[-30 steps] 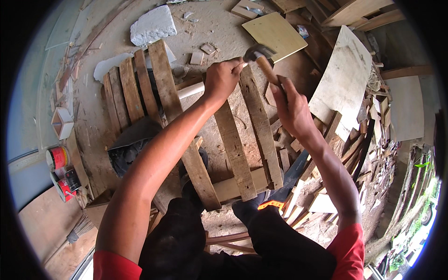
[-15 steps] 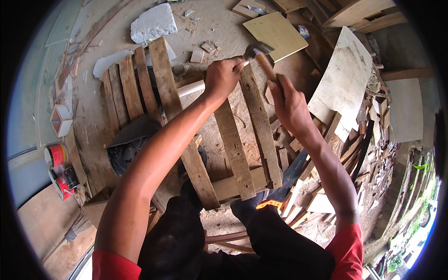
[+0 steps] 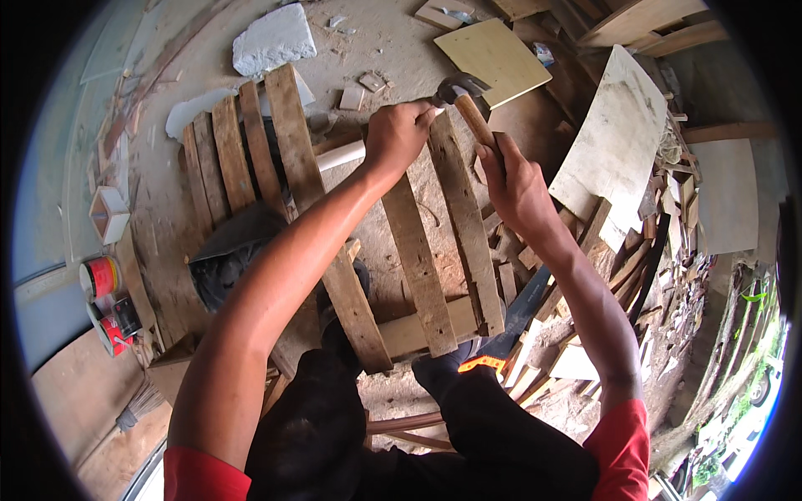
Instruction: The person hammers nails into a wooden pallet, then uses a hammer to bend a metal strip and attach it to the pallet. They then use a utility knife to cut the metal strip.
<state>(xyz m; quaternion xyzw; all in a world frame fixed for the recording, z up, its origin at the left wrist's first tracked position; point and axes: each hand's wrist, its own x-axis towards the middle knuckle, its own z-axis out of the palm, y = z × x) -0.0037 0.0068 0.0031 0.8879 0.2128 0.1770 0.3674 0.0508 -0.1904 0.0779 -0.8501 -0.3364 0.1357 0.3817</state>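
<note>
A claw hammer (image 3: 474,121) with a wooden handle is gripped in my right hand (image 3: 520,188). Its dark metal head is right beside the fingertips of my left hand (image 3: 398,140), over the far end of a wooden slat (image 3: 464,213). The left fingers are pinched together there, and what they hold is hidden. This slat, a middle slat (image 3: 420,271) and a left slat (image 3: 294,138) lie roughly parallel across a pale crosspiece (image 3: 434,327) near my feet. My left forearm covers part of the left slat.
More upright slats (image 3: 232,154) and a black bag-like thing (image 3: 234,255) are at left. A handsaw (image 3: 520,311) with an orange handle lies right of my feet. Scrap wood and a pale board (image 3: 614,142) fill the right. A white block (image 3: 274,40) and yellowish panel (image 3: 493,63) lie at the far side.
The hammer head, blurred by motion before, is now sharp and in nearly the same place. Both hands have stayed almost where they were.
</note>
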